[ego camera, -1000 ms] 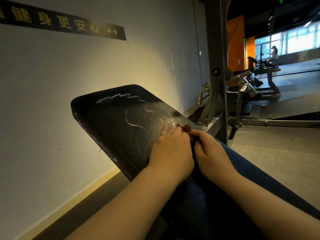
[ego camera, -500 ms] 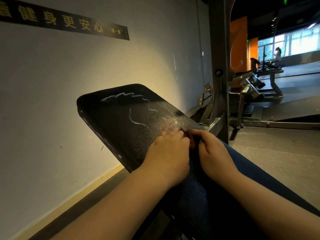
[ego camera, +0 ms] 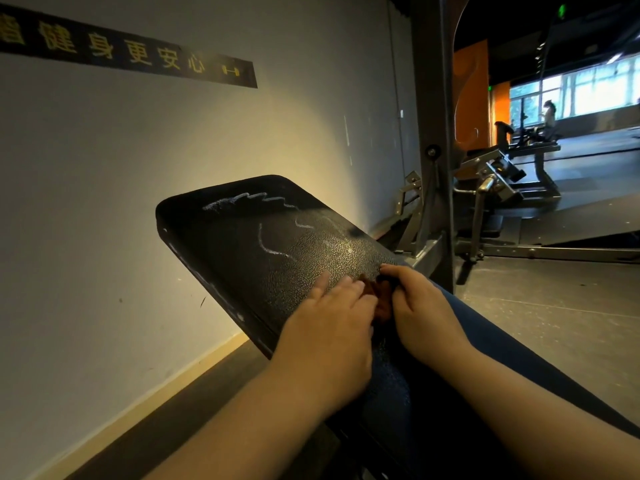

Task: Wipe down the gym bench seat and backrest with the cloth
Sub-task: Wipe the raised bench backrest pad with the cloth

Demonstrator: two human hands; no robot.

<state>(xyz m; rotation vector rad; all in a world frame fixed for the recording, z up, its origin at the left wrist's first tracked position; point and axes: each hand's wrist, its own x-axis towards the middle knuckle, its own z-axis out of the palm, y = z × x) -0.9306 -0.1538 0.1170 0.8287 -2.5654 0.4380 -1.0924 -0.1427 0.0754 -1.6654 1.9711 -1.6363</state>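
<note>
Head view: chalk-marked black bench pad beside wall.

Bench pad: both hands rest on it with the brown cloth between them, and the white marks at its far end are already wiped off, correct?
No. The head view shows the white marks on the bench pad, not wiped off. The left hand and right hand do rest on it with the brown cloth between them.
</note>
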